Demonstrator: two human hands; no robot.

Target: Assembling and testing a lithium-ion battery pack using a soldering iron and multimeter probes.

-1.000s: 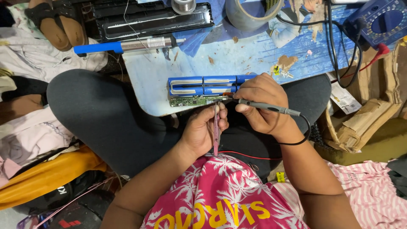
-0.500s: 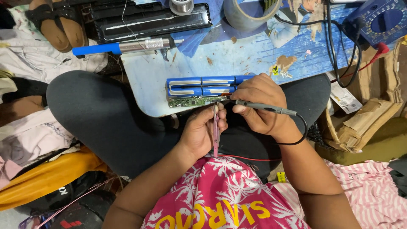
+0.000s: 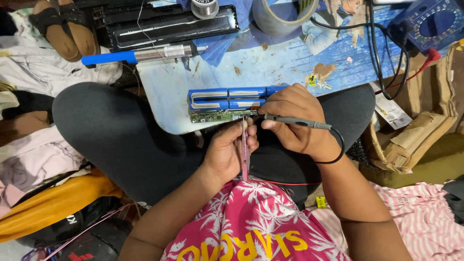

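On the near edge of the blue desk, across the person's lap, lies a blue battery pack with a green circuit board along its near side. Left hand: grip closed on a thin red probe, tip up at the board's right end. Right hand: grip closed on a grey-black probe, tip pointing left at the same spot; black lead loops round the wrist. Far side of the desk: blue-handled soldering iron, black tray, solder spool, tape roll. Blue multimeter at the far right, cables trailing from it.
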